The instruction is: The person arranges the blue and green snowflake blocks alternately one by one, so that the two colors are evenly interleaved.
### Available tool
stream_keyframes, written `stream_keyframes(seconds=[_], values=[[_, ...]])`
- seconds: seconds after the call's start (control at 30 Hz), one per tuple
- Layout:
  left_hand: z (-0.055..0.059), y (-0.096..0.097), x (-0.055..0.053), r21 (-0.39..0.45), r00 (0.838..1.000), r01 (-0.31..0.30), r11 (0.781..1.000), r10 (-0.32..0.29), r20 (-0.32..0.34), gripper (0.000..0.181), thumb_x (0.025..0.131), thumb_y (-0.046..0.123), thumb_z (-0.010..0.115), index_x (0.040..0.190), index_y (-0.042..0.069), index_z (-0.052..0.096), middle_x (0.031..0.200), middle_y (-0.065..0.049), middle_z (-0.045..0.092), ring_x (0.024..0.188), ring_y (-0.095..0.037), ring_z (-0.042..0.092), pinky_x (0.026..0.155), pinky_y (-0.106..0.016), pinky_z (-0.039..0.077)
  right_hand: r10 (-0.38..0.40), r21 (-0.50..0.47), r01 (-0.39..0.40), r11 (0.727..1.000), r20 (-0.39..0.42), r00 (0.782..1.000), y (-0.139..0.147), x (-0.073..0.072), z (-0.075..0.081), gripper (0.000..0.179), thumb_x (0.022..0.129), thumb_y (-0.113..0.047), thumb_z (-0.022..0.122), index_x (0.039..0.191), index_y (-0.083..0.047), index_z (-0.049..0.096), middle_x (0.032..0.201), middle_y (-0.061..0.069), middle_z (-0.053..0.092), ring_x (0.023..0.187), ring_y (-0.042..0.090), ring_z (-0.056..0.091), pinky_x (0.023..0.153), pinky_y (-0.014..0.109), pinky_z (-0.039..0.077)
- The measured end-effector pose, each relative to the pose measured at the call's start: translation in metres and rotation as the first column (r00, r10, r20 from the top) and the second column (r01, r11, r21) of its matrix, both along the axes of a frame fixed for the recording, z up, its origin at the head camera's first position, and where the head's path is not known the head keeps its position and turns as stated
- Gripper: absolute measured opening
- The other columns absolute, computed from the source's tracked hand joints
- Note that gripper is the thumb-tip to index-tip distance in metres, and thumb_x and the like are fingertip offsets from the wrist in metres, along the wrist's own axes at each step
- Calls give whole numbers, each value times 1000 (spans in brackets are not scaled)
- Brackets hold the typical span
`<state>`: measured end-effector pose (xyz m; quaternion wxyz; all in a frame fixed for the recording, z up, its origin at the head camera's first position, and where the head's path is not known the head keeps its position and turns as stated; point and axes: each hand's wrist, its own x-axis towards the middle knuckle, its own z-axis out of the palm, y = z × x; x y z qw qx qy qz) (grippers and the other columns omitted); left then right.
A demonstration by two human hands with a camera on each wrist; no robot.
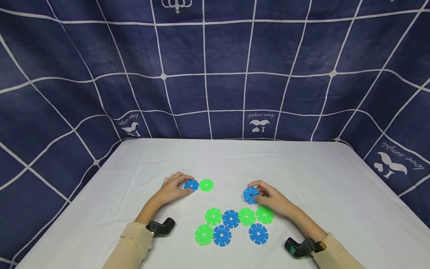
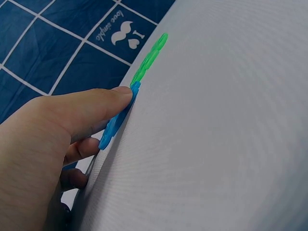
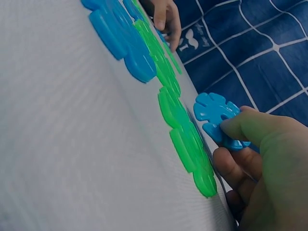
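Note:
My left hand (image 1: 172, 188) pinches a blue notched building disc (image 1: 192, 185) by its edge, thumb on the near side and fingers on the far side. That disc lies low at the white cloth, right beside a green notched disc (image 1: 206, 185). Over to the right, my right hand (image 1: 273, 198) holds another blue disc (image 3: 215, 111) between thumb and fingers. In the right wrist view this one is tilted, its broad face showing, with the thumb over its middle. A green disc (image 1: 265, 215) lies just nearer than the right hand.
Several more discs lie nearer the front: green (image 1: 213, 216), blue (image 1: 230, 219) and green (image 1: 247, 216) in a row. Below them are green (image 1: 204, 234), blue (image 1: 222, 235) and blue (image 1: 258, 234) discs. A navy checked curtain (image 1: 225, 93) hangs behind the white-covered table (image 1: 319, 179).

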<state>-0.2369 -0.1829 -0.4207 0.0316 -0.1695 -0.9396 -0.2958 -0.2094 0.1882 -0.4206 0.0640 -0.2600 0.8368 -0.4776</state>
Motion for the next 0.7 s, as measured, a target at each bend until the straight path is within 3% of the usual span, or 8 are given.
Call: stream_keyframes(seconds=[0.17,0.7], values=[[1,0,0,-2,1000,0,1000,0,5,42,77,41,68,113,21,61,101,2,55,95,-16,48,72,-29,24,-18,-14,18,1000,-12,1000,0,-2,1,32,88,-10,55,120,-13,53,70,0,39,61,5,39,56,22,37],[1,0,0,10,1000,0,1000,0,8,43,76,41,68,113,21,62,100,3,56,95,-15,48,73,-29,24,-51,-29,52,998,24,998,-10,-6,13,34,88,-9,54,122,-10,53,67,-1,33,55,4,32,54,22,34]])
